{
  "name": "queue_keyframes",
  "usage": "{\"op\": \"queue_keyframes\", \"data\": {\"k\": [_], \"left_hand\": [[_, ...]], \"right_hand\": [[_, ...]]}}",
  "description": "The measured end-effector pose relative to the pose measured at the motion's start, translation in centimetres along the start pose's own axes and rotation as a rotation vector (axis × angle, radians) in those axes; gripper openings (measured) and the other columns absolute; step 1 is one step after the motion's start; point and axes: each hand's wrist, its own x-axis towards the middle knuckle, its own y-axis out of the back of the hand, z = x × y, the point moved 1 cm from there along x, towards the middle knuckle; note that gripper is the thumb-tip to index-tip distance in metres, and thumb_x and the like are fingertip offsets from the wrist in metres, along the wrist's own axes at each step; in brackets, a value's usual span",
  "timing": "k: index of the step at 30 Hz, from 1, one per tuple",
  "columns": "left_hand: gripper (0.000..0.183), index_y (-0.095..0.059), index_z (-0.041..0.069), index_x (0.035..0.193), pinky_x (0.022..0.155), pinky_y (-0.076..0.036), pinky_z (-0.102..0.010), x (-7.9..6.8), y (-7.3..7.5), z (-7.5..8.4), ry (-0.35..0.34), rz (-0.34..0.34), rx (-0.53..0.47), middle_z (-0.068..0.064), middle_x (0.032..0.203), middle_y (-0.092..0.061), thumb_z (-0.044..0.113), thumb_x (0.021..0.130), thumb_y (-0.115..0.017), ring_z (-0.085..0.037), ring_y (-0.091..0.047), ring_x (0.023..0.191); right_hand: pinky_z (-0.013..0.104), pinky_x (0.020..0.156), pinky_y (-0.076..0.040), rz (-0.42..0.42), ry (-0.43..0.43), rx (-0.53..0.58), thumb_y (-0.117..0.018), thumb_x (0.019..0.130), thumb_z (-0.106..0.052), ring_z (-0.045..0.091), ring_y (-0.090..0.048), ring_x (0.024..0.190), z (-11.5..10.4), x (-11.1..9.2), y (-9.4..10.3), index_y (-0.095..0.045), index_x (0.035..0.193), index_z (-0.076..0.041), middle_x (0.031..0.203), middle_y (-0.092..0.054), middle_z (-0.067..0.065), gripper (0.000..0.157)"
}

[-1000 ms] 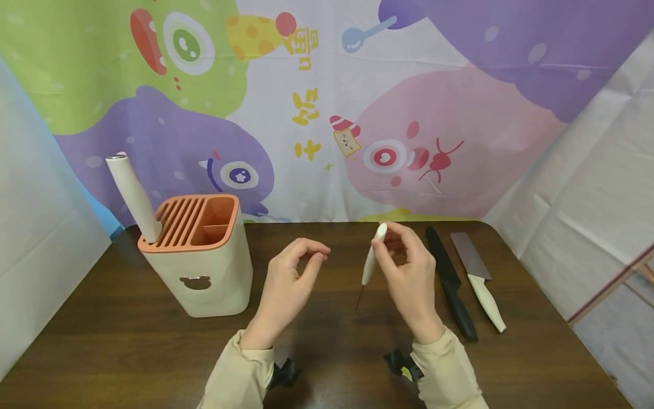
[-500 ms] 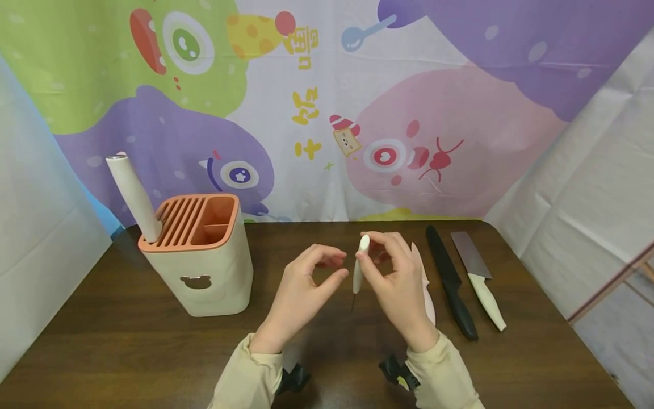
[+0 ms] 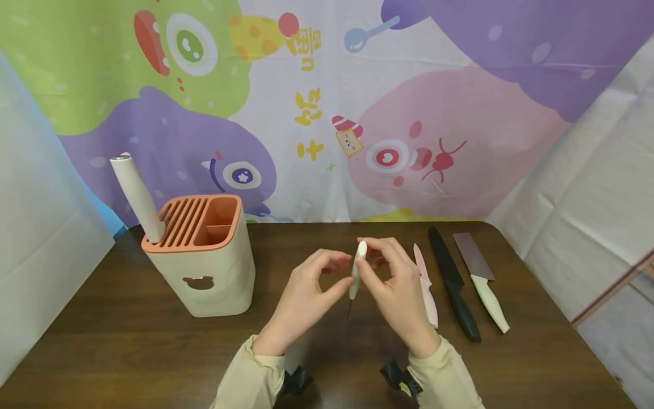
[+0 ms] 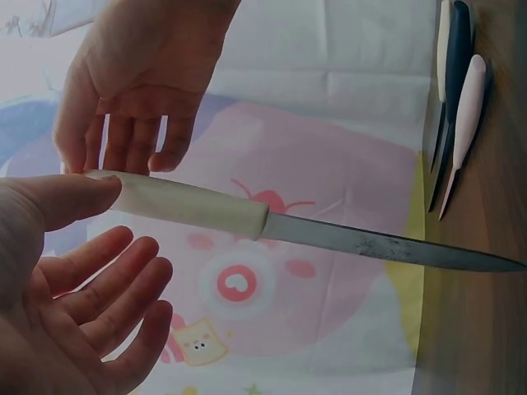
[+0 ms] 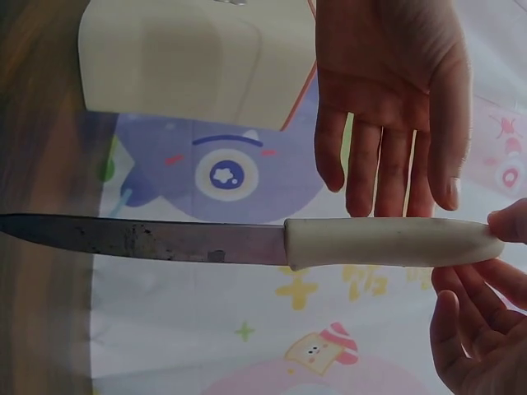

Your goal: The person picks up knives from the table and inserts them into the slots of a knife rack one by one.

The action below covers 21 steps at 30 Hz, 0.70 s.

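In the head view, my right hand (image 3: pixel 398 284) pinches the butt of a kitchen knife's cream handle between thumb and fingers. The knife (image 3: pixel 355 271) hangs blade down, seen nearly edge on. Its long, dark-spotted steel blade (image 5: pixel 156 239) shows side-on in the right wrist view. My left hand (image 3: pixel 311 295) is on the other side of the handle. Its fingers (image 5: pixel 362 173) are extended and not wrapped round it, with the thumb tip right at the handle. In the left wrist view, that thumb (image 4: pixel 70 200) overlaps the handle's end.
At the left stands a cream knife block (image 3: pixel 219 287) with an orange slotted top and one white-handled tool (image 3: pixel 138 199) in it. On the table's right lie a small pink knife (image 3: pixel 428 298), a black knife (image 3: pixel 452 284) and a cream-handled cleaver (image 3: pixel 485 292). A cartoon curtain (image 3: pixel 317 187) hangs behind.
My right hand has carried the knife left and slightly down. My left hand has moved right, up to the handle, with its fingers spreading. The pink knife has come into view behind my right hand.
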Motion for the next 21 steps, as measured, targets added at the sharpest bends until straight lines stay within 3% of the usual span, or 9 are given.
{"op": "queue_keyframes", "data": {"k": [7,21], "left_hand": [[0.028,-0.061,0.019,0.106,0.079,-0.048,-0.028,-0.12,-0.19,0.04,-0.007,-0.022,0.017,0.007,0.099,-0.060,0.018,0.079,-0.070,-0.004,-0.055,0.092],[0.027,-0.061,0.016,0.105,0.079,-0.048,-0.028,-0.24,-0.22,0.40,-0.028,-0.018,0.028,0.000,0.100,-0.062,0.019,0.080,-0.070,-0.008,-0.056,0.092]], "right_hand": [[0.022,0.069,-0.048,-0.031,-0.038,-0.002,-0.065,0.083,-0.008,0.010,-0.056,0.079,-0.21,-0.08,0.07,-0.062,0.109,-0.007,0.096,-0.061,0.001,0.026],[0.022,0.067,-0.048,-0.023,-0.034,0.019,-0.065,0.083,-0.007,0.010,-0.056,0.080,-0.63,-0.16,-0.04,-0.063,0.108,-0.004,0.096,-0.062,0.003,0.026]]}}
